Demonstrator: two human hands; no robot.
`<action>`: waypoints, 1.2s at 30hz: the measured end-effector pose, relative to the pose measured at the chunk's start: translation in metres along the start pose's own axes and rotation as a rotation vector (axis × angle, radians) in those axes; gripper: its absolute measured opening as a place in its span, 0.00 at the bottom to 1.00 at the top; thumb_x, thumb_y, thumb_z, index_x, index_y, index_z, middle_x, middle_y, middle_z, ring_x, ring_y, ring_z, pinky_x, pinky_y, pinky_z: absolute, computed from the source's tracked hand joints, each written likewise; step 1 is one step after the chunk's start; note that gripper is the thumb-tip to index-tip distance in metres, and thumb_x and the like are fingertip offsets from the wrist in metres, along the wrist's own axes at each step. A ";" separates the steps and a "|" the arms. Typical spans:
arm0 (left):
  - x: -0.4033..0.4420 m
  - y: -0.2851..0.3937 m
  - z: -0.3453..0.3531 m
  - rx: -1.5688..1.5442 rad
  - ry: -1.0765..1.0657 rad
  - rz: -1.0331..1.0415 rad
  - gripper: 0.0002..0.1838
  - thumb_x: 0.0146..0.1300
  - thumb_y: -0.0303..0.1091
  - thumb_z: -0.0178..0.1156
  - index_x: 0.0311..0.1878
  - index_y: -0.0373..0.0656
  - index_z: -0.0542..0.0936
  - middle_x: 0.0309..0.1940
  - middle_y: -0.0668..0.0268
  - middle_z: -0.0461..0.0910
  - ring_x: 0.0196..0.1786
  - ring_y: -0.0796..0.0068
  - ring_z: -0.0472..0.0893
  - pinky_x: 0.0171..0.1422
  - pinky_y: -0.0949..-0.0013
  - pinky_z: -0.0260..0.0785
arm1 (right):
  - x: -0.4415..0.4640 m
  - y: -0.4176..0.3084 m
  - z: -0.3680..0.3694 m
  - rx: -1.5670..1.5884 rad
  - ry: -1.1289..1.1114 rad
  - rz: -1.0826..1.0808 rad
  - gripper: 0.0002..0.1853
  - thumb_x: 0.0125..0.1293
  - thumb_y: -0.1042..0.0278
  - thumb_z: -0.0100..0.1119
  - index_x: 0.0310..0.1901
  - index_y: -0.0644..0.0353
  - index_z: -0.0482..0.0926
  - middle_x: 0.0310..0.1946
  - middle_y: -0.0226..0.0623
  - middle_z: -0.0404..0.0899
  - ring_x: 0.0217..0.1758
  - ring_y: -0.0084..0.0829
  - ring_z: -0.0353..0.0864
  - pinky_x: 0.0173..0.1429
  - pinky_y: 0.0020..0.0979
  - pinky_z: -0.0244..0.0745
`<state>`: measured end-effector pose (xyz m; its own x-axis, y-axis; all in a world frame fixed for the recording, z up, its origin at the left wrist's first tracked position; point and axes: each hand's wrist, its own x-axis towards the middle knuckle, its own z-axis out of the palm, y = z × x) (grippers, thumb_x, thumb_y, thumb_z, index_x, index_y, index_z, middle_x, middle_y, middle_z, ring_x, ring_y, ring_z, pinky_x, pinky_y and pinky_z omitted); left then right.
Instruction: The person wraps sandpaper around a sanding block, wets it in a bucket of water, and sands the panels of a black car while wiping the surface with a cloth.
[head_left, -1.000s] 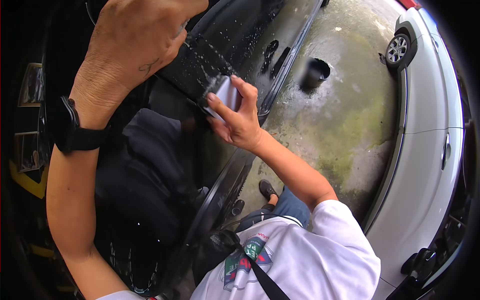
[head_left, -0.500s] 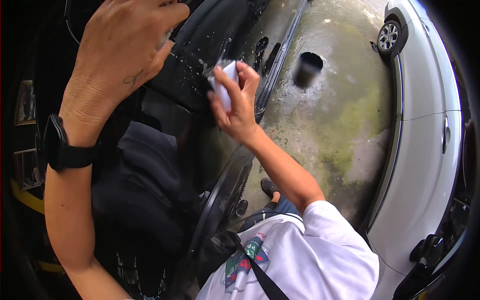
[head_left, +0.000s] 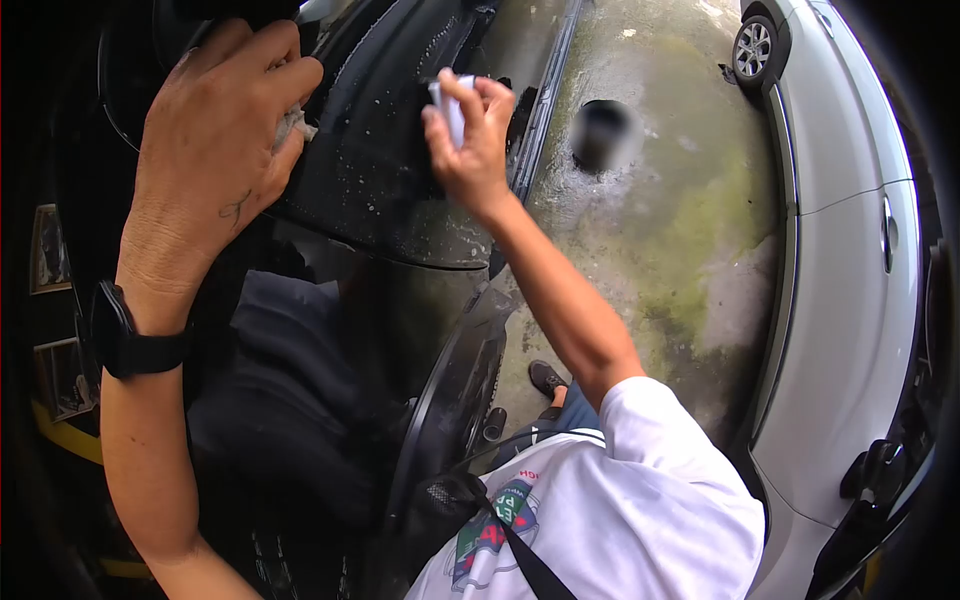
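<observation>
My left hand (head_left: pixel 215 150), with a black watch (head_left: pixel 135 335) on its wrist, is closed around a crumpled greyish cloth (head_left: pixel 292 128). Only a small part of that cloth shows between thumb and fingers. My right hand (head_left: pixel 472 140) grips a white block (head_left: pixel 455 112) between thumb and fingers; its material I cannot make out. The block is over the wet black car panel (head_left: pixel 370 170), near its right edge. Water drops and foamy streaks lie on this panel around both hands. The panel ends at a curved seam below my right hand.
A white car (head_left: pixel 850 250) stands on the right, across a strip of wet, mossy concrete (head_left: pixel 690 250). On that floor is a dark round object (head_left: pixel 605 135), partly blurred. A dark glossy car surface (head_left: pixel 290 400) with reflections fills the lower left.
My right hand has moved up along the panel with the white block. My left hand is lower and further left in view, still holding the cloth. The view has shifted slightly.
</observation>
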<state>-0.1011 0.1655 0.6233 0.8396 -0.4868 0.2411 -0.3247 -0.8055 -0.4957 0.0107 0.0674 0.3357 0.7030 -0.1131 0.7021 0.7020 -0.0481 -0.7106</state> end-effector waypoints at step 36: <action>-0.001 0.005 -0.003 -0.032 -0.011 -0.015 0.11 0.50 0.23 0.68 0.38 0.40 0.80 0.41 0.66 0.77 0.46 0.61 0.79 0.56 0.59 0.76 | -0.046 -0.064 -0.031 0.117 -0.227 -0.050 0.33 0.55 0.70 0.79 0.65 0.45 0.83 0.65 0.58 0.64 0.68 0.58 0.68 0.72 0.50 0.70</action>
<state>-0.1052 0.1605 0.6231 0.8492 -0.4708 0.2392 -0.3255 -0.8233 -0.4650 -0.0696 0.0452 0.3477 0.6653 0.1132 0.7380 0.7357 0.0690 -0.6738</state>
